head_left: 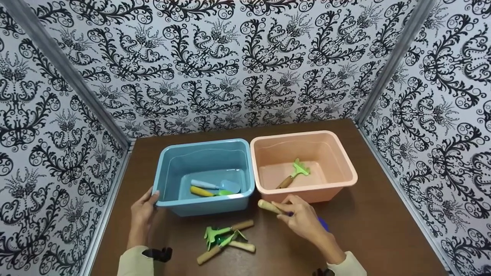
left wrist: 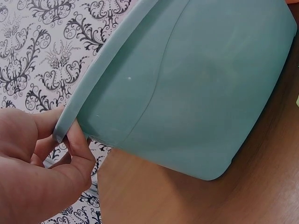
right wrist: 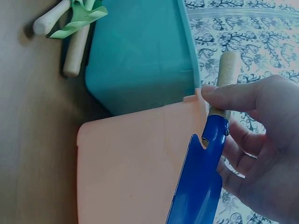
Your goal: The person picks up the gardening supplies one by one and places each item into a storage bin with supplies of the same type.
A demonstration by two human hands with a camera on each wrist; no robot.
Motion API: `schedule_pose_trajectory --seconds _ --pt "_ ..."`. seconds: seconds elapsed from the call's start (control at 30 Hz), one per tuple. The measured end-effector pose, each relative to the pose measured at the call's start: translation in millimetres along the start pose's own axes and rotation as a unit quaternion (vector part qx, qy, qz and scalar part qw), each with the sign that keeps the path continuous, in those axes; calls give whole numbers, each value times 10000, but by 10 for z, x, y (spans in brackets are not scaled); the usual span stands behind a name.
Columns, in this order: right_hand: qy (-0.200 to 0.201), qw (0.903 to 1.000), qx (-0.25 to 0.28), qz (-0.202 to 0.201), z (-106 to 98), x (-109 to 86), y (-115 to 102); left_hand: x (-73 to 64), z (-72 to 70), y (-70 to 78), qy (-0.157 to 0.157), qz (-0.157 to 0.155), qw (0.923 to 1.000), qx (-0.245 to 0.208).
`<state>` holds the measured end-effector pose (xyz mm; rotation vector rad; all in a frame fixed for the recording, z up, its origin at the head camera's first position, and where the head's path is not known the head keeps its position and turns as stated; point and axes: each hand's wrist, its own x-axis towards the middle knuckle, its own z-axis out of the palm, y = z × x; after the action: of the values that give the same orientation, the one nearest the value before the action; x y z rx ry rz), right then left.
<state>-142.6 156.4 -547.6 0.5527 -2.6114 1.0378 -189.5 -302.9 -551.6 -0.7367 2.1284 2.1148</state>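
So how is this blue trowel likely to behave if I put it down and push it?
The blue trowel seems stiff, its blade jutting out without sagging. The rounded handle might start to roll, but that broad blade would probably stop it.

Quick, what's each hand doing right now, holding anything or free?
Left hand: closed, pinching the rim of the blue bin.
Right hand: closed, holding the blue trowel by its wooden handle.
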Motion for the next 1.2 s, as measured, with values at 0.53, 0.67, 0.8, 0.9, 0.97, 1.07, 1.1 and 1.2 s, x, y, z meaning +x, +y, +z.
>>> schedule_pose_trajectory --seconds 0.53,0.67,0.8,0.9,0.97,1.07,1.1,1.2 --pt "132 9973 66 -724 0 211 -264 0 -10 8 248 -53 9981 570" --pt "157 9965 36 -817 -14 266 -304 16 -10 7 248 -98 9978 612" --pt "229 9952 -6 -952 -19 330 -335 18 -12 10 231 -121 9983 524" --pt "252 9944 7 -1022 -18 376 -356 7 -14 15 197 -138 9989 411" --pt "244 9942 39 -1051 -18 400 -368 5 -14 16 203 -165 9988 422" --pt "214 9941 98 -1064 -17 436 -389 7 -12 17 227 -170 9982 536" --pt "209 9940 118 -1065 -15 449 -395 6 -13 18 241 -160 9979 583" --pt "193 9944 165 -1023 -10 489 -417 5 -17 18 266 -74 9967 763"
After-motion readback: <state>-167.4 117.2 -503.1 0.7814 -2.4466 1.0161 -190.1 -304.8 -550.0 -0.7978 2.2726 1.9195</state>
